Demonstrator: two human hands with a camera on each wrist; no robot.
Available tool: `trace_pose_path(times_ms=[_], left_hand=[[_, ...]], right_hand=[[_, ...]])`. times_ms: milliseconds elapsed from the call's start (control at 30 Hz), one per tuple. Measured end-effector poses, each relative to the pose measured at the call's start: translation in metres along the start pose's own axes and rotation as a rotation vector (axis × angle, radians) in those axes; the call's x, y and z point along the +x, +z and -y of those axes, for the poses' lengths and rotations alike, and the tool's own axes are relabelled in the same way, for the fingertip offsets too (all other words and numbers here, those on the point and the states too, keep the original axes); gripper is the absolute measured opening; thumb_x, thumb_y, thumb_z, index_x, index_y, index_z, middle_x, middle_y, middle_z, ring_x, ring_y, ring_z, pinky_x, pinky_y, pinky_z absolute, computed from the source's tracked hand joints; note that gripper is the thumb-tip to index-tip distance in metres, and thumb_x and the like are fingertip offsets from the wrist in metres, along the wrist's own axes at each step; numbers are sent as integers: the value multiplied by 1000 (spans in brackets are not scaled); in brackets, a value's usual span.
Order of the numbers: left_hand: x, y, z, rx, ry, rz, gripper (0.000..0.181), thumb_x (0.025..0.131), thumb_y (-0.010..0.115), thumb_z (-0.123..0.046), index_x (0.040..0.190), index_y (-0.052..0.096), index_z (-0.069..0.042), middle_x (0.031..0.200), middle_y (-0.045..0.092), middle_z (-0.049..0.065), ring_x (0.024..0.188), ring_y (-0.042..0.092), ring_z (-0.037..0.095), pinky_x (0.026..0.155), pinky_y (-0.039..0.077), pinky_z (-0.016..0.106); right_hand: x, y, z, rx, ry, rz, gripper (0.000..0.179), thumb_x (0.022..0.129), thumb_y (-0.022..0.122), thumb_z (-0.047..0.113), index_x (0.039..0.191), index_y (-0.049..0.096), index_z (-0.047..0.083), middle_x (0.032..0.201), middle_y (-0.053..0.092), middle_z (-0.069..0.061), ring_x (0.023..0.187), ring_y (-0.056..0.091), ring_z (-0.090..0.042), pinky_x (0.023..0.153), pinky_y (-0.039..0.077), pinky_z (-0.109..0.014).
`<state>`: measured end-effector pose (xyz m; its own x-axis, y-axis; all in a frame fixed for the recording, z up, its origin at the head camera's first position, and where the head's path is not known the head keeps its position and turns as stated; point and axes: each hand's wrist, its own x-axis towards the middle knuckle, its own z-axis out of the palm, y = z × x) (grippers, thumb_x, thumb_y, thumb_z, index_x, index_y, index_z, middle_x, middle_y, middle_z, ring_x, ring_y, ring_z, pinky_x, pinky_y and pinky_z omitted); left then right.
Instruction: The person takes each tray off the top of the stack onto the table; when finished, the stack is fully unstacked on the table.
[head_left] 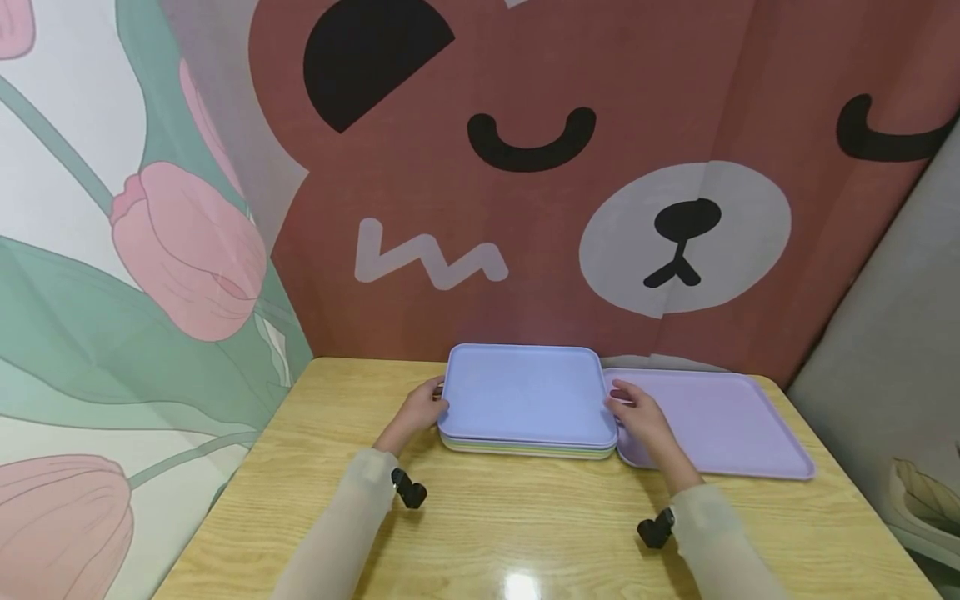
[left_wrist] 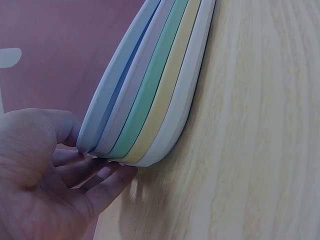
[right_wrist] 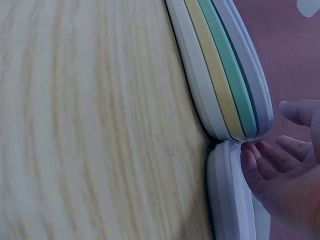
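A stack of rectangular trays lies on the table, with a light blue tray [head_left: 525,392] on top. Below it, lilac, green [left_wrist: 145,105], yellow [left_wrist: 167,95] and white [left_wrist: 182,100] rims show. My left hand [head_left: 422,406] is at the stack's left end, its thumb at the blue rim and its fingertips spread along the tray edges. At the opposite end, my right hand [head_left: 637,412] has its fingertips by the stack's corner, the thumb [right_wrist: 295,111] standing apart from the rims. Under that hand, a purple tray [head_left: 720,417] lies against the stack's right side.
The wooden table [head_left: 480,517] extends in front of the trays and to their left. Behind its far edge hangs a brown bear-print curtain [head_left: 540,250]. A tulip-print curtain [head_left: 187,250] hangs on the left, and a grey surface [head_left: 885,358] stands on the right.
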<state>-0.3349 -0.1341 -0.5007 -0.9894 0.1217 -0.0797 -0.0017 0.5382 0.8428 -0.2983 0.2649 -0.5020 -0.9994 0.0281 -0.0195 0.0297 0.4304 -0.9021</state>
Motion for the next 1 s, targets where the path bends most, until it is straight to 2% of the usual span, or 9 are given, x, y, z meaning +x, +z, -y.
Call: trace_pose_path(times_ms=[167,333,500,733,1000], left_hand=[[0,0,-2,6,3,-1,59,97,54,-7,154,39,1,142,55,24,128,56,37,103,50,48],[0,0,-2,14,16,-1,58,97,54,-5,152,40,3,141,55,25,127,56,38,101,51,48],[-1,-1,-2,3,19,-2,58,97,54,-6,153,40,2,141,56,25,127,56,38,100,52,48],[0,-1,-1,13,32,-4,57,97,53,-4,152,41,3,139,56,25,126,57,39,99,53,48],[-1,-5,-2,-10,12,-6,57,97,52,-4,152,40,4,140,56,25,126,57,38,99,53,47]], right_hand=[[1,3,-1,-55,-4,4,59,102,58,16,151,36,-8,147,46,-32,134,48,-46,109,43,-52],[3,5,-4,-90,-17,17,60,101,60,15,151,36,-8,147,46,-33,134,47,-48,112,39,-54],[4,7,-8,-122,-11,33,62,100,62,15,153,36,-5,147,46,-32,135,46,-48,112,38,-55],[3,9,-11,-114,14,36,64,101,61,16,155,33,-2,151,42,-31,138,43,-47,114,36,-54],[3,9,-12,-134,10,39,65,101,62,20,155,33,-1,151,42,-30,138,42,-47,114,36,-55]])
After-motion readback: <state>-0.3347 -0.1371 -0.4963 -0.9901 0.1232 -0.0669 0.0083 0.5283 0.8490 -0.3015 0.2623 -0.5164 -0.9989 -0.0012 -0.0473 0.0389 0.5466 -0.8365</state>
